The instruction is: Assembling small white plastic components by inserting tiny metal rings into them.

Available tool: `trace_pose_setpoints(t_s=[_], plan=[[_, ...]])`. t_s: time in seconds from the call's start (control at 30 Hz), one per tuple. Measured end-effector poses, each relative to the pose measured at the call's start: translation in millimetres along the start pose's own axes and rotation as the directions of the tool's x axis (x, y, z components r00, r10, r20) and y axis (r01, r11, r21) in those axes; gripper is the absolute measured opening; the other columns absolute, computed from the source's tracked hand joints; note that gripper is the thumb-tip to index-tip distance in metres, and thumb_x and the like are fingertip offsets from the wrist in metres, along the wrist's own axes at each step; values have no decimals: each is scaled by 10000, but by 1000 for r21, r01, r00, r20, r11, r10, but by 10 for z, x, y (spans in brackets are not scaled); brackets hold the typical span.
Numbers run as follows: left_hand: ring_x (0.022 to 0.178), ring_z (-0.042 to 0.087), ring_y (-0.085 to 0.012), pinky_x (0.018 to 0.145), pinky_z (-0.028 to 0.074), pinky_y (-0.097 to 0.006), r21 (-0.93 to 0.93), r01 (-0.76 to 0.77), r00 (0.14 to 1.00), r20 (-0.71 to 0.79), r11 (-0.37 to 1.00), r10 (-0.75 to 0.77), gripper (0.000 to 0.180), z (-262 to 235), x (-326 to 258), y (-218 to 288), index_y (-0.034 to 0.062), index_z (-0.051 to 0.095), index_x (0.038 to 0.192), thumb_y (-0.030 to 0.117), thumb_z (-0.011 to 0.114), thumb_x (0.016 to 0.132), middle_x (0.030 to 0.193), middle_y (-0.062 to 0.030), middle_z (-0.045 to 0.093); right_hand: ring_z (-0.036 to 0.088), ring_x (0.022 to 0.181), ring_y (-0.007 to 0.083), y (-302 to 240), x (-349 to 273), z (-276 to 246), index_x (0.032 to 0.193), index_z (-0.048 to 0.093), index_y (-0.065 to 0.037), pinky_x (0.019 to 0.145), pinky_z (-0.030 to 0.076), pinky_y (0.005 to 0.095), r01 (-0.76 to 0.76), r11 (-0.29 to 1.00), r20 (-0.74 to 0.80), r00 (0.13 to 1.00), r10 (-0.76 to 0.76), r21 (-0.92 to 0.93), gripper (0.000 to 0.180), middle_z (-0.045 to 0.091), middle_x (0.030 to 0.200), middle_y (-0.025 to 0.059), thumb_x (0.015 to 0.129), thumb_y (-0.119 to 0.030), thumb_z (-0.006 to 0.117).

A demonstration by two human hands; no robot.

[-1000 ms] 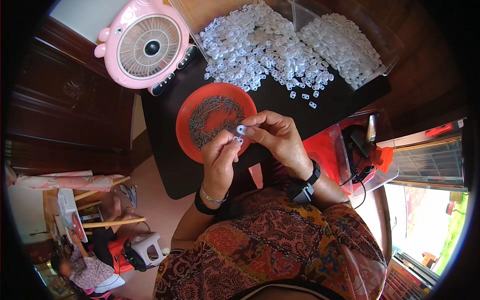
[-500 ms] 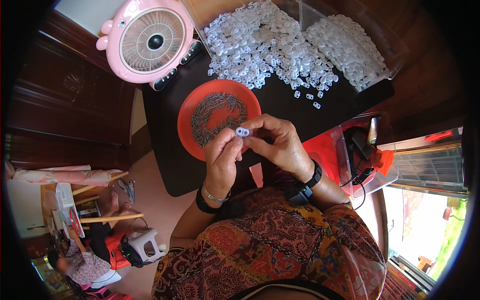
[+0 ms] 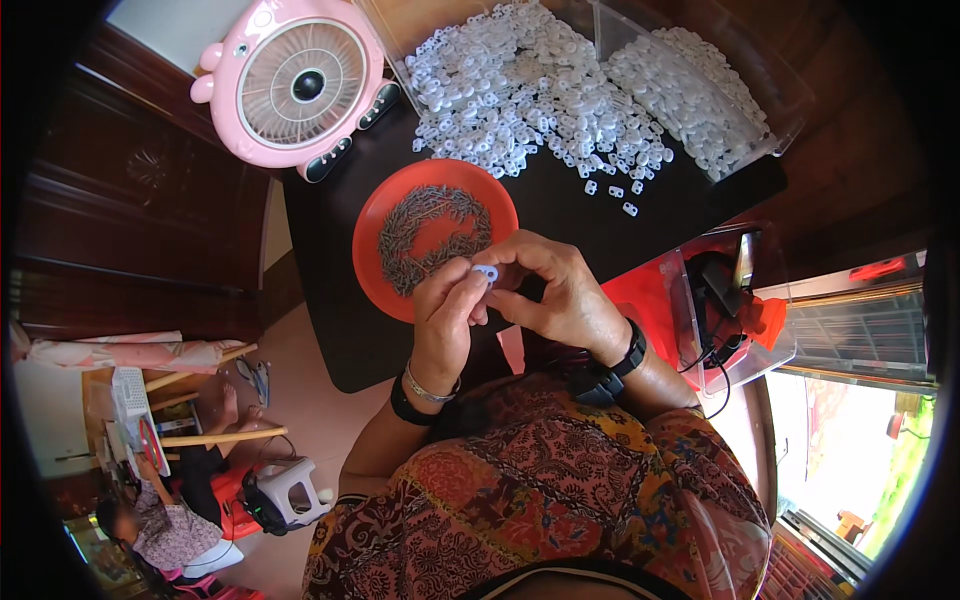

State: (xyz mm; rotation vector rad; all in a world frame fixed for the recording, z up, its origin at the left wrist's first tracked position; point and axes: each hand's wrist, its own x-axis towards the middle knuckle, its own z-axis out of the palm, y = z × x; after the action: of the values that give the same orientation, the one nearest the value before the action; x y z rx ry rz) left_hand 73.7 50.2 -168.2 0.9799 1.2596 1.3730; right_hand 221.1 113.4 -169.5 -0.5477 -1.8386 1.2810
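Note:
A small white plastic piece with two holes (image 3: 486,272) sits between the thumb and fingers of my left hand (image 3: 446,310), over the near right rim of a red bowl. My right hand (image 3: 560,290) curls in from the other side, its index fingertip against the piece and its thumb bent just below. Whether the right fingers also hold something small is hidden. The red bowl (image 3: 366,238) contains many grey metal screws (image 3: 405,225), heaped in a ring around its bare middle.
Beyond the bowl, similar white pieces (image 3: 510,90) lie heaped on the dark table (image 3: 340,340). A clear bin (image 3: 785,110) holds more. A pink fan (image 3: 225,110) stands far left. At right is a clear box (image 3: 780,340) with black cables. Another person (image 3: 175,535) sits lower left.
The white piece has tilted and dropped slightly in my fingers, and less of its face shows. My right thumb has shifted a little lower. The bowl and heaps stay as they were.

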Motion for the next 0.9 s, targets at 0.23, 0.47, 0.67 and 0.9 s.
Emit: trace_pose_setpoints(t_s=[0.23,0.47,0.67,0.9], plan=[[548,439,-45,512,352,-204,23,-33,996,-82,999,34,231,66,-38,36,-1,591,796,162,485,921,654,18,517,636,712,297,-13,-14,107,1029,625,-22,635,525,337,140,942,-77,982,-170,-305,374,622,862,124,693,-110,765],[565,468,-51,520,351,-213,22,-95,995,-39,995,96,235,-23,-31,-26,4,574,748,154,491,909,646,2,548,660,737,297,-21,-45,123,1008,625,-18,625,528,339,144,959,-89,981,-170,-244,314,658,830,124,734,-118,742],[553,472,-58,511,355,-215,56,-90,995,-41,994,92,258,-13,-45,-7,-3,558,709,148,495,908,616,-9,536,666,702,289,-28,-40,101,981,629,-13,599,527,335,152,962,-73,982,-173,-225,263,661,787,118,754,-99,731],[499,447,-78,476,343,-215,79,-75,991,-106,994,83,230,23,-71,18,19,538,681,125,457,868,587,-7,505,661,678,271,-32,-32,128,959,646,-34,586,522,320,188,929,-28,978,-207,-318,229,654,770,108,754,-84,733]])
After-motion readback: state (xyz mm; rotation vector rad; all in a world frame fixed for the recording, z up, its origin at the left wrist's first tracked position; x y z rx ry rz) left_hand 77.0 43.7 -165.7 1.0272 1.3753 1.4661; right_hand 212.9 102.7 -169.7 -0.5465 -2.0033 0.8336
